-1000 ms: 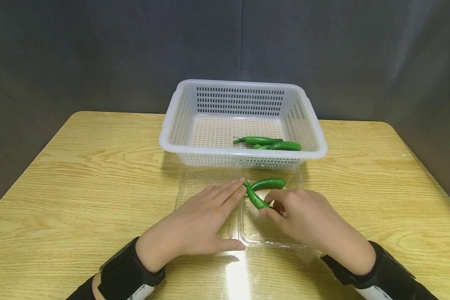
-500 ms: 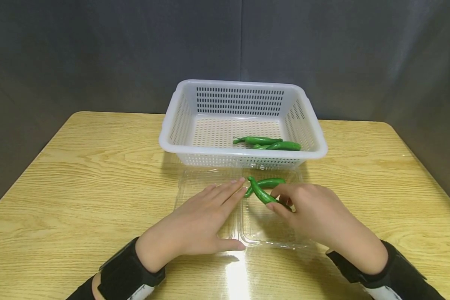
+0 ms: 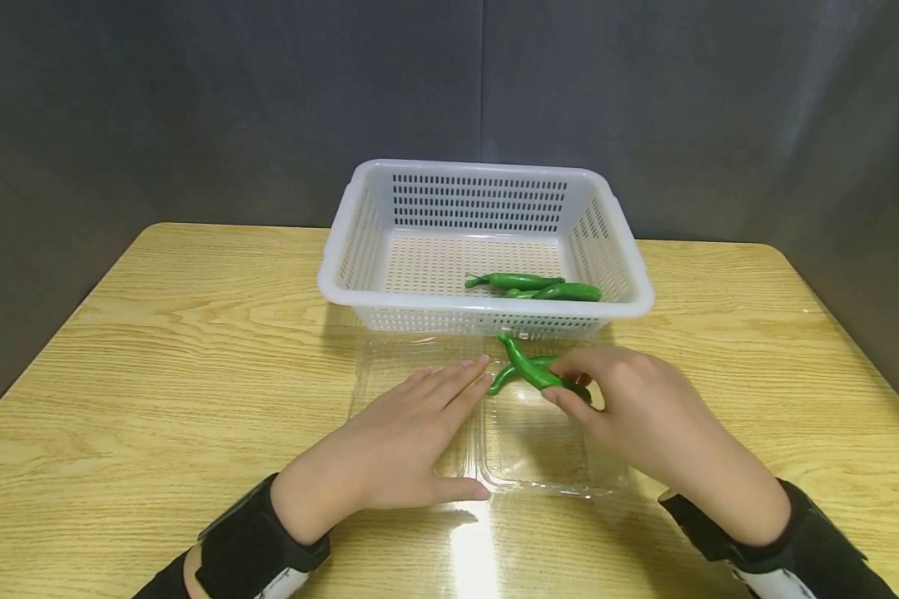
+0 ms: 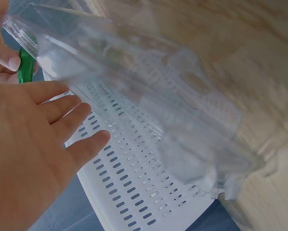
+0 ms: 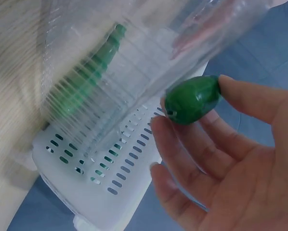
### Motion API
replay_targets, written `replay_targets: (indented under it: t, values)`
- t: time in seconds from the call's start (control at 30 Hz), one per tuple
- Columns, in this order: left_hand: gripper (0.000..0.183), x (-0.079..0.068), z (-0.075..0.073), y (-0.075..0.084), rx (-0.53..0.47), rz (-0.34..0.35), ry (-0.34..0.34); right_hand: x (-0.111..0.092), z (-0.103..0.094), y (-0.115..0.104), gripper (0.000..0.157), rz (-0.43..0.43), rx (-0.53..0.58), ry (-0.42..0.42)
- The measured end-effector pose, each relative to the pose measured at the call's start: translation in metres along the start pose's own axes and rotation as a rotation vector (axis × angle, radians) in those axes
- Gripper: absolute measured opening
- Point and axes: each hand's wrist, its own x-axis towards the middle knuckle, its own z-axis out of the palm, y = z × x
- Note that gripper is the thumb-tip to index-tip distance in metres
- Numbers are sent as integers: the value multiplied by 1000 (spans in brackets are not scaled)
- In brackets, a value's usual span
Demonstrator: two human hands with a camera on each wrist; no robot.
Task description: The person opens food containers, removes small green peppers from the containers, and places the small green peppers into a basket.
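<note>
My right hand [image 3: 633, 408] pinches a green chili pepper [image 3: 523, 364] between thumb and fingers, above the right half of a clear plastic clamshell box [image 3: 532, 449]. In the right wrist view the held pepper [image 5: 192, 100] is seen end-on. Another green pepper [image 3: 504, 379] lies inside that right half, partly covered by the held one in the head view. My left hand [image 3: 397, 441] lies with straight fingers over the box's left half, its fingertips near the middle fold. No object is gripped by the left hand [image 4: 33, 144].
A white perforated basket [image 3: 487, 304] stands right behind the clamshell box. Several green peppers [image 3: 528, 280] lie in its front right part. All of this sits on a wooden table [image 3: 195, 349], with a dark grey curtain [image 3: 270, 108] behind.
My right hand has moved right and slightly away from me, carrying the held pepper from beside the left fingertips to over the lying pepper. The left hand has kept its place.
</note>
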Motion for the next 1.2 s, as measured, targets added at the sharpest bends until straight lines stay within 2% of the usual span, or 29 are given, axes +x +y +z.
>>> replay_targets:
  t: [0.23, 0.43, 0.57, 0.87, 1.2]
  values:
    - [101, 0, 0, 0, -4, 0, -1, 1, -2, 2, 16, -44, -7, 113]
    - [101, 0, 0, 0, -7, 3, 4, 2, -1, 7, 24, -105, -26, 275]
    - [101, 0, 0, 0, -7, 3, 4, 3, 0, 10, 28, -134, -44, 347]
    - [101, 0, -1, 1, -20, -5, -5, 5, 0, 15, 30, -132, -90, 450]
    - [101, 0, -1, 1, -17, -13, -15, 11, 2, 30, 29, -121, -89, 506]
